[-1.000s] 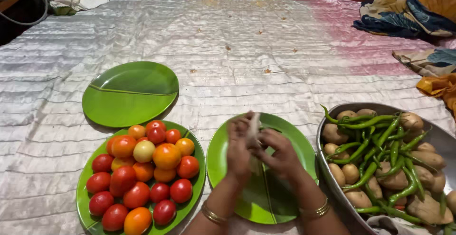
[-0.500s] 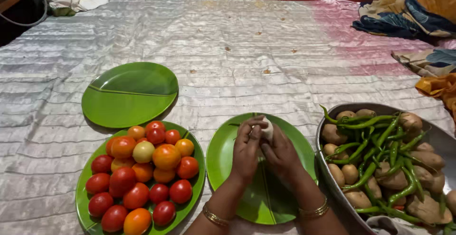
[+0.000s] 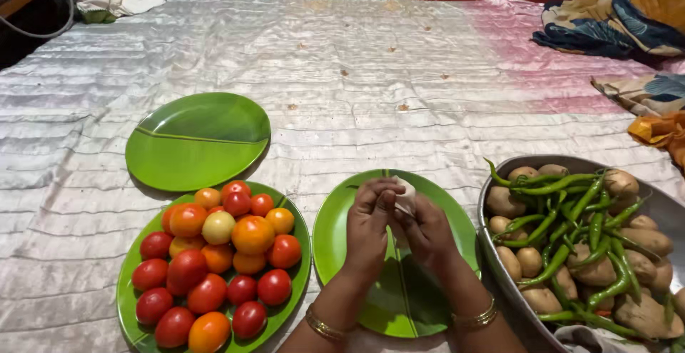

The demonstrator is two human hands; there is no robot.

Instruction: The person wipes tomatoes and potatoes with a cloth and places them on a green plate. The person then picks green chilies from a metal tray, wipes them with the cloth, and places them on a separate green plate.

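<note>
Both hands closer together than a moment ago, low in the middle of the frame over the green plate [image 3: 335, 232], left hand [image 3: 369, 230] and right hand [image 3: 428, 235] curled tight round a small white garlic bulb [image 3: 405, 197], tomatoes [image 3: 214, 260] lower left.

You had three green plates [image 3: 198, 139], one metal tray [image 3: 667, 210], two hands [image 3: 369, 224], one pale lump [image 3: 405, 197] in grip.
</note>
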